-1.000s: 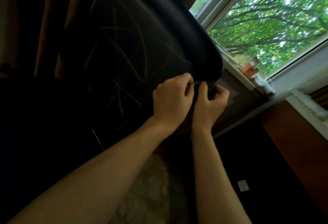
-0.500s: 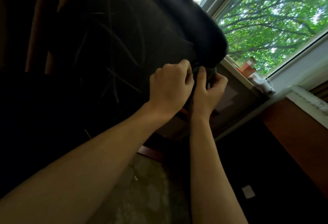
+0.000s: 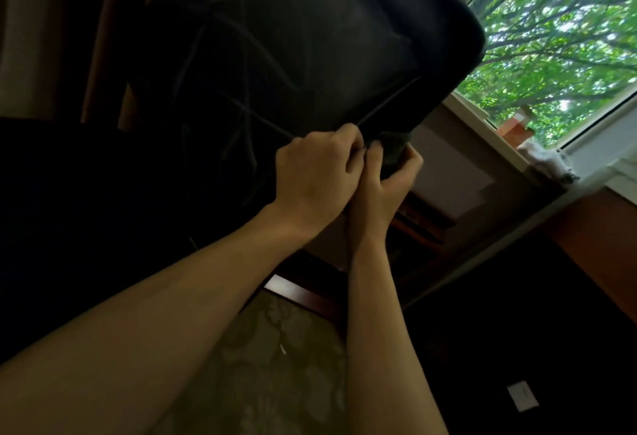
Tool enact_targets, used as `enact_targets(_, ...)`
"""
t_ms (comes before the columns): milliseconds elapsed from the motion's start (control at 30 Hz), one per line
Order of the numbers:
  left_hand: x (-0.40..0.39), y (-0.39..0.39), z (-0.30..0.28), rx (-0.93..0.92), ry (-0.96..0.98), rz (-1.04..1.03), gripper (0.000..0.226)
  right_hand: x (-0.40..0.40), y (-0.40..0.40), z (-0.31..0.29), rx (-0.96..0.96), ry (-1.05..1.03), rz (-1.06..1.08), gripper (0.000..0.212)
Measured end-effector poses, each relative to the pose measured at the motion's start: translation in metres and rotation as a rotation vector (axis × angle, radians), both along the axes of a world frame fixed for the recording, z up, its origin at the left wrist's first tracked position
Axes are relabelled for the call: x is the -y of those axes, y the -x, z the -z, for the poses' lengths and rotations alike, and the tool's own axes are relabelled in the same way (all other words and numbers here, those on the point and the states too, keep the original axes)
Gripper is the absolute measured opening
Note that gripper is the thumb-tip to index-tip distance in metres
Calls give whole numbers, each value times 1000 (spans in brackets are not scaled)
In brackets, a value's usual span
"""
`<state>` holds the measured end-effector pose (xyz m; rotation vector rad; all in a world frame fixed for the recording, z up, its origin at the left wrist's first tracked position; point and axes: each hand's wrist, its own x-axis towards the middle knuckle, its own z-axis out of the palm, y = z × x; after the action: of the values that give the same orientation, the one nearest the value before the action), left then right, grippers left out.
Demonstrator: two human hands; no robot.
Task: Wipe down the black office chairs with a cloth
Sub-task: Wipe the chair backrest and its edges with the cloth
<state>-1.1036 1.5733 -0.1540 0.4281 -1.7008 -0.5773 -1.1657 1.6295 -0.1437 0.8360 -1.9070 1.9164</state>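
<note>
Two hands meet at the lower corner of the chair, whose black back fills the upper middle of your view, tilted, with pale streaks across it. Your left hand is curled, its fingers pinching at the chair's edge where the dark cloth begins; whether they grip cloth or chair you cannot tell. Your right hand sits just beside it, touching, its fingers wrapped round the bunched cloth, which is pressed up under the chair's corner. Behind, a window shows green trees, and a small orange box stands on the sill. Patterned floor lies below your forearms.
</note>
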Motion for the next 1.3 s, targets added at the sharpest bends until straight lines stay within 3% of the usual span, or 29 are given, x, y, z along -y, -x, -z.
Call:
enact_targets(233,-10,-10,39,71,58,-99,19,-15,-17,30,36,-32,-60,38)
enact_targets(433,-23,-21,115,259,4,-139,35,-28,-22,107,144,-152,-106,36)
enact_targets(533,-19,-25,147,316,-37,-124,27,-29,-26,136,186,-201,-78,32)
enact_targets(600,-19,-26,147,278,-66,-91,16,-29,-26,137,160,-186,-35,31)
enact_targets(767,-20,-24,106,60,-99,-49,13,-23,-19,96,-53,-78,69,31)
enact_targets(900,-19,-17,82,-13,-74,-45,8,-17,-5,69,-12,-39,-35,35)
enact_targets(1300,-23,-7,182,307,-32,-165,35,-19,-1,175,158,-94,-175,25)
